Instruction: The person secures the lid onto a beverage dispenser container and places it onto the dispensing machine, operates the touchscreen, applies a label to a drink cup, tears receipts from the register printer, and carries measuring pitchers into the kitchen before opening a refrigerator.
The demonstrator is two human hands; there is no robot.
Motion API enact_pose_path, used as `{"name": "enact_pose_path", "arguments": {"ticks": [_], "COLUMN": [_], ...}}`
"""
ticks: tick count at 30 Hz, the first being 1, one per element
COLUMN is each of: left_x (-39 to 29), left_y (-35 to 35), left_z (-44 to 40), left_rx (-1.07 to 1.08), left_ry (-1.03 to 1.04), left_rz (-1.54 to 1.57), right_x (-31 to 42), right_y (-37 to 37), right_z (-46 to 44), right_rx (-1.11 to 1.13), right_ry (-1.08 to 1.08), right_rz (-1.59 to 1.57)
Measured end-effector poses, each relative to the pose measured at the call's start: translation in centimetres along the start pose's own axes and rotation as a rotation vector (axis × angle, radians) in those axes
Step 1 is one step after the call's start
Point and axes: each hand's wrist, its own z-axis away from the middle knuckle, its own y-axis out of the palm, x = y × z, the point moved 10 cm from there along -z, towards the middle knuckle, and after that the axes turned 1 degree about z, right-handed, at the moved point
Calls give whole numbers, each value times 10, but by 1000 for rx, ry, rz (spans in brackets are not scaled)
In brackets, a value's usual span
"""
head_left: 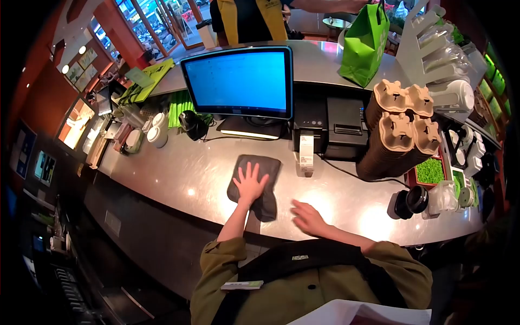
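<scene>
My left hand [251, 183] lies flat with its fingers spread on a dark grey cloth [265, 207]. The cloth rests on the shiny metal counter [179, 176], below the monitor [238, 81]. To the right, my right hand [310, 218] is over the counter near its front edge, slightly blurred. Its fingers are stretched out, and nothing shows in them. A printed paper slip [306, 151] hangs from the small black printer [310, 122] beyond that hand.
Stacked brown cup carriers [398, 132] stand right of a second black printer [345, 122]. Black lids [416, 199] sit at the right front. Across the counter, a person [254, 21] in a yellow vest stands near a green bag [364, 46]. White cups [157, 132] are at left.
</scene>
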Motion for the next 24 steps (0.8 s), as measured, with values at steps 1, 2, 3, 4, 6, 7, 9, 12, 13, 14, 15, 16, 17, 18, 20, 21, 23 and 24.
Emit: {"name": "enact_pose_path", "arguments": {"ticks": [1, 2, 3, 4, 6, 7, 9, 12, 13, 14, 15, 16, 17, 18, 20, 21, 23, 24], "left_x": [11, 27, 43, 57, 79, 86, 92, 82, 67, 50, 1, -54, -109, -176, -291, -342, -426, -468], "left_y": [-2, -4, -9, -11, -13, -13, -10, -17, -23, -40, -71, -90, -96, -110, -101, -92, -61, -45], "left_z": [-6, -15, -24, -33, -48, -54, -64, -72, -69, -63, -39, -12, 10, 39, 93, 121, 177, 213], "left_rx": [-19, 10, 26, 44, 89, 113, 158, 114, 136, -243, -408, -318, -224, -87, 300, 452, 644, 751], "left_ry": [-40, -123, -190, -235, -299, -317, -363, -361, -361, -245, -89, -104, -9, 108, 178, 226, 218, 204], "left_rz": [-12, -4, -2, 7, 27, 36, 34, 140, 275, 723, 1050, 1284, 1546, 1646, 1805, 1861, 1958, 2003], "right_x": [-1, -2, -13, -19, -24, -22, -12, -11, -14, -15, -15, -20, -22, -19, -22, -37, 0, 25], "right_y": [-23, -51, -69, -86, -108, -115, -111, -113, -114, -115, -113, -110, -108, -111, -123, -137, -185, -212], "right_z": [12, 27, 50, 70, 114, 123, 122, 126, 127, 128, 132, 136, 143, 143, 154, 174, 217, 249], "right_rx": [-29, -101, -158, -166, -171, -171, -51, -103, -108, -125, -137, -135, -119, -101, -267, -432, -648, -747], "right_ry": [65, 125, 209, 282, 339, 344, 300, 325, 325, 298, 279, 269, 276, 309, 224, 492, 533, 531], "right_rz": [-15, 36, 118, 222, 339, 396, 468, 463, 455, 472, 481, 481, 473, 448, 228, -230, -488, -563]}}
